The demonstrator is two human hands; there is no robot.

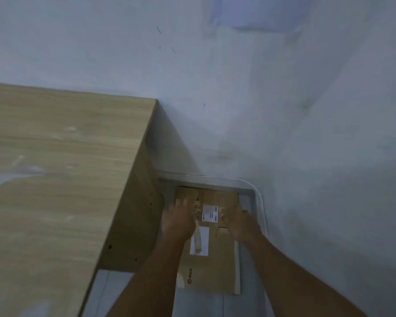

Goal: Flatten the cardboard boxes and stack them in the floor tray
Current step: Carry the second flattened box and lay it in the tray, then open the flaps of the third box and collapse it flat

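Whole view is motion-blurred. Print on the white label point(210, 213) of the flattened cardboard point(217, 266) is illegible. The left hand point(180, 219) covers the cardboard's far left portion. Right hand point(238, 223): fingers smeared at the cardboard's right edge; gripping or pressing flat cannot be determined. Tray point(258, 202): left side hidden behind the bench point(55, 179). The bench is cut off at the left and bottom edges, both forearms at the bottom edge.

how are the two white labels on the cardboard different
The upper label is smaller and carries dark print; the lower label is taller and looks blank. The lower label has a beige strip running down it; the upper label has none. The upper label lies between the left hand and right hand; the lower label lies nearer the person. Both are white rectangles on the flattened cardboard.
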